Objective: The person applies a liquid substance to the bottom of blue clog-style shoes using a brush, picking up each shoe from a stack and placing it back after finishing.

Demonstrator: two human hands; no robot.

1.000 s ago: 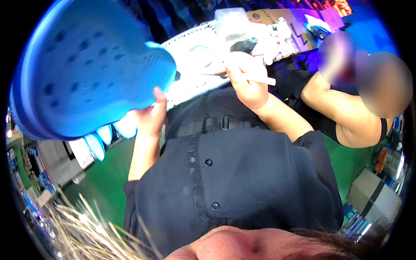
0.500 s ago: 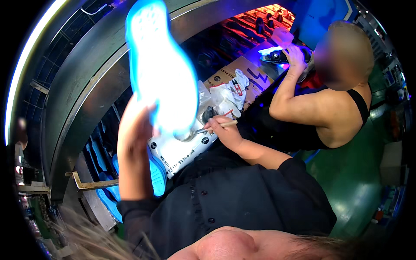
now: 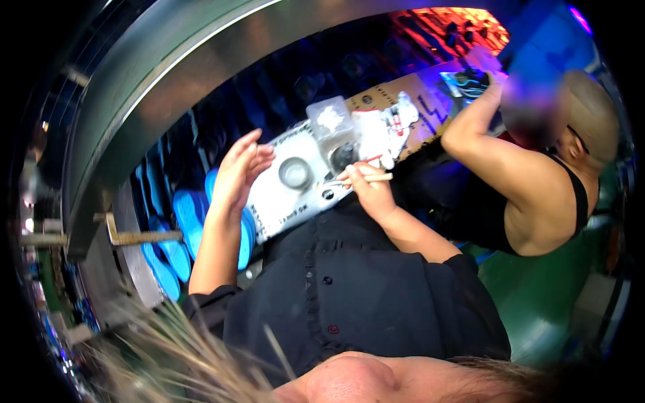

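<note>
My left hand [image 3: 243, 168] is raised at the left of a white board [image 3: 275, 218], its fingers apart and nothing in them. In my right hand [image 3: 371, 195] is a brush with a pale wooden handle [image 3: 379, 178], pinched between thumb and fingers; its head points left, low over the board, and is hard to make out. Left of it stands a small round grey bowl [image 3: 294, 173]. A clear plastic box [image 3: 329, 121] sits behind, with a dark lump [image 3: 343, 156] at its near side. Several blue shoe soles [image 3: 191, 218] stand beside my left forearm.
White gloves or cloth [image 3: 383, 134] lie on a brown cardboard sheet [image 3: 426, 101]. A co-worker [image 3: 537, 181] sits close on my right, hands at a shoe [image 3: 467, 84]. A curved metal machine edge [image 3: 121, 148] arches along the left and far side. Orange light glows at the back.
The brightly lit shoe sole that my left hand held up is out of that hand, and the hand has opened. My right hand keeps the brush. The whole view has shifted.
</note>
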